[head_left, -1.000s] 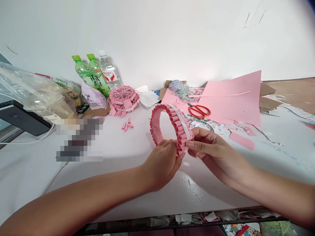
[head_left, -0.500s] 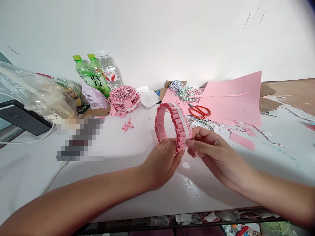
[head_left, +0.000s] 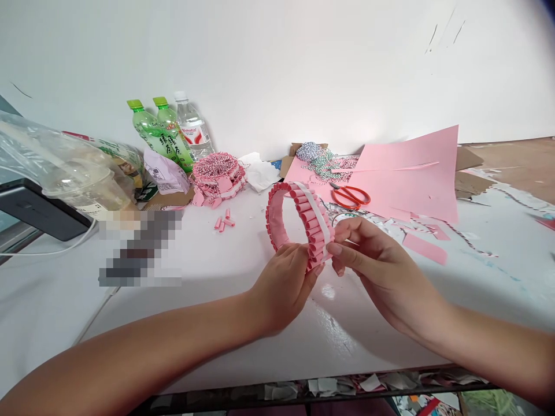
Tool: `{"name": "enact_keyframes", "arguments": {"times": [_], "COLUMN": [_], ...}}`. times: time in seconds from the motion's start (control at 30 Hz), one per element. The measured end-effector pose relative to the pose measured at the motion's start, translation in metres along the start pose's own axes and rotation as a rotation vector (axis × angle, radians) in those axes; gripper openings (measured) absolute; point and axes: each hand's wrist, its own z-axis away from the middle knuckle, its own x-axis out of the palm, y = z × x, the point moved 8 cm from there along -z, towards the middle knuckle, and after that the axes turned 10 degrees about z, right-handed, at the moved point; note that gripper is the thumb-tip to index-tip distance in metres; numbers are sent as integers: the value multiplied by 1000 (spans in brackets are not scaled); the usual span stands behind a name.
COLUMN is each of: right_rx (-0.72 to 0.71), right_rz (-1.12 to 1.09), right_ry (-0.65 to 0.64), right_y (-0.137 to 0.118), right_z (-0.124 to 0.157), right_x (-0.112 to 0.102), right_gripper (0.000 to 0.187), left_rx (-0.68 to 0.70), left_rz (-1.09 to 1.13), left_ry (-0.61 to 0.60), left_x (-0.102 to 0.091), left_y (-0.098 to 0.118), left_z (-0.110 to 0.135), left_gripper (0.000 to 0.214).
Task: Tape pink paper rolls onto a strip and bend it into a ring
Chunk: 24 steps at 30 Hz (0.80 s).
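A ring of rolled pink paper tubes is held upright above the table, with a white strip running around its outside. My left hand grips the ring at its lower edge, fingers inside and thumb below. Against the outer right side, the thumb and fingertips of my right hand are pinched together at the white strip; whether a tube is between them is hidden. Behind the ring lie red-handled scissors and a roll of tape, partly covered by my right hand.
Loose pink paper rolls lie left of the ring. Farther back stand a pink string-wound paper piece and several bottles. Pink sheets, string and scraps lie at the back right. A phone leans at left beside a plastic cup.
The ring has tilted and shifted slightly left. My right fingertips remain at the white strip, and my left hand keeps its grip.
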Motion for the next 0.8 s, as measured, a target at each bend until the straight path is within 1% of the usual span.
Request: {"name": "enact_keyframes", "arguments": {"times": [0.13, 0.23, 0.43, 0.8], "right_rx": [-20, -22, 36, 40], "right_rz": [44, 68, 68, 21], "right_ry": [-8, -15, -13, -56], "right_y": [-3, -3, 5, 1], "right_z": [-2, -3, -3, 0], "right_x": [0, -1, -2, 2], "right_gripper": [5, 7, 14, 11], "left_rx": [-24, -20, -13, 8], "left_rz": [17, 36, 54, 14], "left_ry": [-20, -59, -123, -134], "left_x": [1, 3, 8, 11], "left_y": [-1, -1, 1, 2], "left_z": [1, 1, 0, 1], "left_gripper": [16, 15, 12, 14]}}
